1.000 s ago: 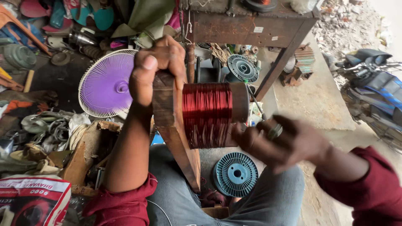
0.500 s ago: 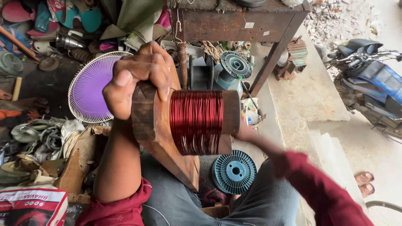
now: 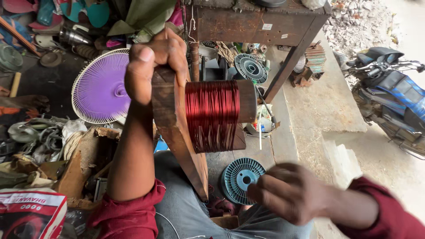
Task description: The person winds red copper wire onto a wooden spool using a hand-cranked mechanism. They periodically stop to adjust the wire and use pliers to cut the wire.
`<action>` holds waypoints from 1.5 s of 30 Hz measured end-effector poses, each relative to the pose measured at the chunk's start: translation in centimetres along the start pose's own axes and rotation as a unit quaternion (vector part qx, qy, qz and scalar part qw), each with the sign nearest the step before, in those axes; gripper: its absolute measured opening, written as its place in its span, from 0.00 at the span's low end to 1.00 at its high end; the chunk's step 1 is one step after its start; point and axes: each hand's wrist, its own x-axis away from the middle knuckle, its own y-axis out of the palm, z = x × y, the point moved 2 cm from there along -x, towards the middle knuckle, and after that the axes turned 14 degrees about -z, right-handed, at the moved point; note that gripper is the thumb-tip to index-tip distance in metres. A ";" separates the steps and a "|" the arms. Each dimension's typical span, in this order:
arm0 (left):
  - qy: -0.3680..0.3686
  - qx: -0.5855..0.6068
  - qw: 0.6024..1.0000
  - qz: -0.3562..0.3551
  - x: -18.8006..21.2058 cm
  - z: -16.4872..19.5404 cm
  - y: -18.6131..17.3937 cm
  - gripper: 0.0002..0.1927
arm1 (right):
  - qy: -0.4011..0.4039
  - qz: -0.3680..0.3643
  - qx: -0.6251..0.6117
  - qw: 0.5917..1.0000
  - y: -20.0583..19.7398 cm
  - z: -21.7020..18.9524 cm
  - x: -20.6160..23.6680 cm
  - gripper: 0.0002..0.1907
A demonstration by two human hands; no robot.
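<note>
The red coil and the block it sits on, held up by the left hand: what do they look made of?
Red coil: apparently enamelled metal wire, glossy with fine parallel strands. Block: seemingly wood, dull brown, worn and grainy. The left hand grips its top end.

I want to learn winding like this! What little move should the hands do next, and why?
Probably swing the right hand back up toward the red wire coil. It sits low and blurred below the coil, while the left hand grips the wooden block steady.
</note>
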 end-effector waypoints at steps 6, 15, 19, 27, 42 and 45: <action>-0.068 -0.033 0.997 -0.011 0.7 3.9 1.3 0.35 | 0.057 0.076 0.506 0.858 -4.6 7.1 -2.5 0.09; -0.051 0.006 0.994 -0.092 0.9 3.8 0.4 0.34 | 0.494 -0.198 -0.101 0.840 13.8 24.8 1.9 0.23; -0.038 -0.006 0.998 -0.040 1.1 2.3 0.1 0.35 | 0.404 -0.009 -0.346 0.847 24.0 18.1 4.8 0.22; -0.034 0.006 0.999 -0.032 0.2 -0.3 -1.4 0.34 | 0.113 -0.078 -0.396 0.908 13.0 -0.5 4.7 0.06; -0.070 -0.032 0.994 -0.083 0.5 4.3 2.2 0.33 | 0.227 0.059 0.321 0.918 -3.9 15.5 1.1 0.05; -0.083 -0.054 0.990 -0.099 0.9 5.0 2.3 0.33 | 0.234 0.054 0.281 0.929 1.2 21.6 0.8 0.12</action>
